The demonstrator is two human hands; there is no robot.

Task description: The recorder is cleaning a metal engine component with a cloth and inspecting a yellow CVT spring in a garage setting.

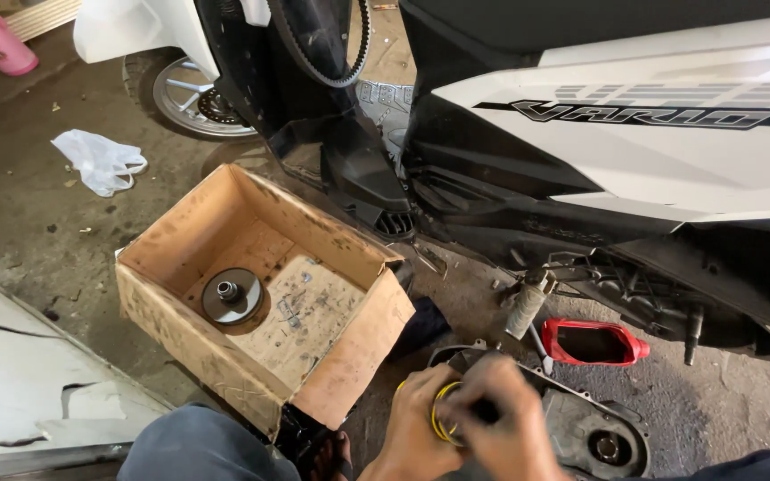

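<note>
Head view, lower centre: your left hand point(413, 419) and right hand point(501, 419) close together around a yellow ring point(439, 411), fingers curled and pinching it, just above the dark engine cover point(594, 432) on the floor. Left of them, a cardboard box point(349, 356) holds a round metal pulley point(232, 294). Behind, the white scooter point(652, 134) stands beside a red funnel point(594, 343). Judged step: fitting the ring; seating it evenly calls for steady, level pressure from both hands.
</note>
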